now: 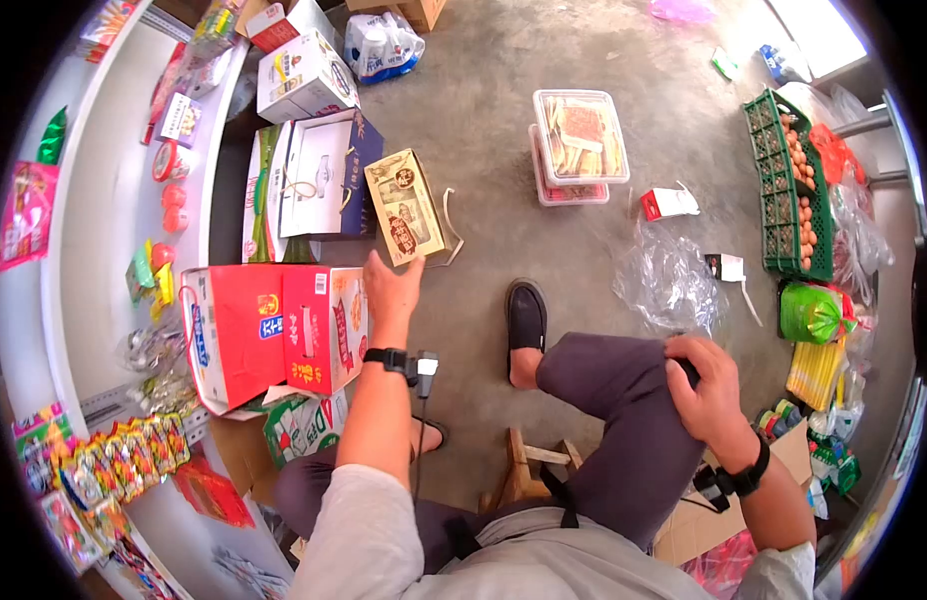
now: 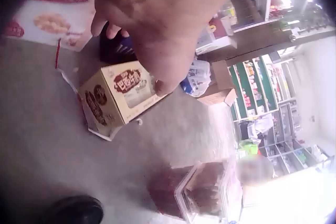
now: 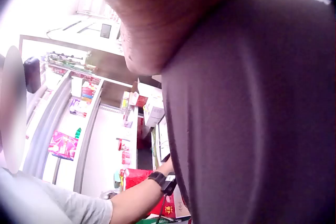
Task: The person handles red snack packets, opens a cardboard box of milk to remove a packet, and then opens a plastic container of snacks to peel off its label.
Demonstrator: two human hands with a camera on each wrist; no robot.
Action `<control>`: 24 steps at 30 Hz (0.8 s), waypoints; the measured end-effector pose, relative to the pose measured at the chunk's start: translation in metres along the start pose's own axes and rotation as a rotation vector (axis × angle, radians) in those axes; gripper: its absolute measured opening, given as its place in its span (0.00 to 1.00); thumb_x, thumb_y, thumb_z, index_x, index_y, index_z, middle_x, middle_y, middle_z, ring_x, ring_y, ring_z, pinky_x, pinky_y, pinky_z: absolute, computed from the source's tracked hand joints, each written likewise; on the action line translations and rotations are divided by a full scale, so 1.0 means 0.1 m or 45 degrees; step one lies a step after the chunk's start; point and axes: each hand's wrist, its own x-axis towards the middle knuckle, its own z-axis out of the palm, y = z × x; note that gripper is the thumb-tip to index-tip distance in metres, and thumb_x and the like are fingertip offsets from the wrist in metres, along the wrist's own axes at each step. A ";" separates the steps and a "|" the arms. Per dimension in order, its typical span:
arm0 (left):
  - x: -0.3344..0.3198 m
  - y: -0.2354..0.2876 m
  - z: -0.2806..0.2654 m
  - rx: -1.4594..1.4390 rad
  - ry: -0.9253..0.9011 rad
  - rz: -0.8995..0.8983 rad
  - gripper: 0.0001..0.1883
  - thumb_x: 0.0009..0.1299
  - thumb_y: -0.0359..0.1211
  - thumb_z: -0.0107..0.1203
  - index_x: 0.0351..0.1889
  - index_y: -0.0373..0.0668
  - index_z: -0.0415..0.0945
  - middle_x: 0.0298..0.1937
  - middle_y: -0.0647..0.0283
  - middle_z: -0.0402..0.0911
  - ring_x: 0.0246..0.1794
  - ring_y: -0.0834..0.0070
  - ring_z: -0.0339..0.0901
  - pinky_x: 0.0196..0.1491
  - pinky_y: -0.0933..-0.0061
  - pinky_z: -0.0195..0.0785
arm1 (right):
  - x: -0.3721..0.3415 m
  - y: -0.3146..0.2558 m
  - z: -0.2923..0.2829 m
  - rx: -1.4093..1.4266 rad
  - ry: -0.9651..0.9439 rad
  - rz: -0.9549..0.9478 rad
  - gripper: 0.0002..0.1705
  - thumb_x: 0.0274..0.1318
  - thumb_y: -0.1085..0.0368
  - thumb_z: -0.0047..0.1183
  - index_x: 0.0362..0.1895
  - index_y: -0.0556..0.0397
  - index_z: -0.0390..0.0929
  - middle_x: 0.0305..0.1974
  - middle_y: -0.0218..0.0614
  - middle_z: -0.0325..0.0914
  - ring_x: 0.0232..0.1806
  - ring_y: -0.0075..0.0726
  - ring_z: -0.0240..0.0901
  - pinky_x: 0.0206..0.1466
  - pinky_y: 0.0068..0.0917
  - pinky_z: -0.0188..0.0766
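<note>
My left hand (image 1: pixel 392 292) reaches forward to the near end of a beige cardboard gift box (image 1: pixel 405 205) with a clear window and brown lettering. In the left wrist view the thumb of the left hand (image 2: pixel 157 35) overlaps the top edge of the beige box (image 2: pixel 125 94), and the fingers hang loosely curled beyond it. A white cord handle trails beside the box on the floor. My right hand (image 1: pixel 706 388) rests on the raised right knee (image 1: pixel 624 375), holding nothing. The right wrist view shows only part of the right hand (image 3: pixel 163 19) against the trouser leg.
Red gift boxes (image 1: pixel 284 330) and a dark blue box (image 1: pixel 359 175) stand left, beside shelves of snacks. Two stacked clear tubs (image 1: pixel 581 140) are on the floor ahead. Crumpled plastic (image 1: pixel 674 280) and a green egg crate (image 1: pixel 774 190) are to the right. A wooden stool (image 1: pixel 524 475) is below.
</note>
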 end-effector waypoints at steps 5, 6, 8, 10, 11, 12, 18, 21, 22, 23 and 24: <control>0.40 0.46 0.56 0.112 0.050 -0.131 0.64 0.56 0.62 0.72 0.83 0.43 0.47 0.81 0.29 0.47 0.81 0.37 0.51 0.79 0.48 0.53 | 0.27 0.04 -0.01 0.029 -0.109 0.125 0.09 0.55 0.71 0.55 0.40 0.60 0.80 0.43 0.49 0.84 0.46 0.58 0.80 0.54 0.43 0.76; 0.48 0.47 0.64 0.108 0.030 -0.162 0.64 0.56 0.61 0.72 0.83 0.43 0.47 0.80 0.30 0.47 0.80 0.37 0.51 0.78 0.48 0.54 | 0.29 0.05 0.01 0.039 -0.116 0.146 0.09 0.54 0.71 0.55 0.40 0.60 0.80 0.44 0.50 0.84 0.47 0.58 0.81 0.55 0.43 0.76; 0.58 0.51 0.77 0.112 -0.014 -0.211 0.64 0.55 0.59 0.73 0.84 0.45 0.46 0.80 0.30 0.48 0.80 0.36 0.52 0.77 0.48 0.55 | 0.36 0.06 0.01 0.068 -0.137 0.206 0.10 0.54 0.72 0.53 0.41 0.61 0.80 0.46 0.51 0.84 0.49 0.57 0.81 0.58 0.42 0.75; 0.68 0.46 0.92 0.147 0.003 -0.217 0.64 0.55 0.56 0.73 0.84 0.46 0.46 0.79 0.32 0.49 0.78 0.36 0.53 0.77 0.48 0.56 | 0.38 0.04 0.02 0.052 -0.127 0.207 0.10 0.54 0.72 0.53 0.41 0.61 0.80 0.46 0.51 0.84 0.49 0.57 0.81 0.58 0.43 0.75; 0.71 0.44 0.94 0.162 0.021 -0.216 0.64 0.55 0.55 0.73 0.84 0.46 0.45 0.78 0.33 0.50 0.77 0.36 0.54 0.76 0.48 0.57 | 0.40 0.02 0.02 0.046 -0.116 0.201 0.10 0.54 0.72 0.53 0.41 0.61 0.80 0.46 0.51 0.84 0.50 0.58 0.81 0.58 0.43 0.75; 0.71 0.42 0.92 0.098 -0.008 -0.220 0.64 0.53 0.52 0.74 0.84 0.47 0.45 0.76 0.34 0.52 0.75 0.35 0.56 0.76 0.47 0.56 | 0.41 0.00 0.02 0.076 -0.126 0.228 0.10 0.54 0.72 0.53 0.41 0.62 0.80 0.46 0.52 0.84 0.50 0.58 0.81 0.59 0.43 0.75; 0.41 -0.06 0.58 0.012 -0.106 0.036 0.63 0.50 0.49 0.74 0.83 0.48 0.48 0.72 0.37 0.62 0.74 0.39 0.60 0.74 0.46 0.59 | 0.33 -0.10 0.04 0.059 -0.099 0.169 0.09 0.54 0.71 0.55 0.40 0.61 0.80 0.44 0.51 0.84 0.47 0.58 0.81 0.56 0.43 0.76; 0.06 -0.47 0.32 -0.551 -0.439 -0.099 0.56 0.58 0.48 0.71 0.83 0.55 0.49 0.66 0.48 0.73 0.65 0.51 0.71 0.58 0.46 0.73 | 0.24 -0.15 0.04 0.048 -0.096 0.072 0.08 0.54 0.70 0.57 0.39 0.60 0.80 0.43 0.51 0.84 0.46 0.59 0.81 0.54 0.43 0.76; -0.23 -0.31 -0.06 -0.771 -0.640 -0.375 0.54 0.60 0.48 0.70 0.83 0.57 0.49 0.66 0.51 0.73 0.62 0.54 0.73 0.54 0.49 0.74 | 0.21 -0.16 0.07 0.032 -0.027 -0.021 0.08 0.54 0.69 0.59 0.39 0.59 0.80 0.40 0.49 0.83 0.43 0.59 0.80 0.51 0.44 0.76; -0.52 -0.25 -0.37 -0.989 -0.836 -0.653 0.52 0.63 0.48 0.69 0.82 0.58 0.49 0.66 0.54 0.74 0.59 0.57 0.75 0.49 0.51 0.76 | 0.17 -0.20 0.08 0.027 -0.019 -0.051 0.08 0.54 0.69 0.59 0.38 0.58 0.80 0.38 0.48 0.83 0.42 0.58 0.80 0.49 0.44 0.76; -0.77 -0.35 -0.51 -1.118 -0.885 -0.672 0.50 0.66 0.47 0.67 0.82 0.59 0.48 0.65 0.57 0.75 0.56 0.62 0.75 0.47 0.55 0.75 | 0.13 -0.25 0.08 0.025 -0.009 -0.090 0.08 0.54 0.68 0.60 0.38 0.58 0.80 0.37 0.48 0.83 0.40 0.58 0.80 0.48 0.45 0.76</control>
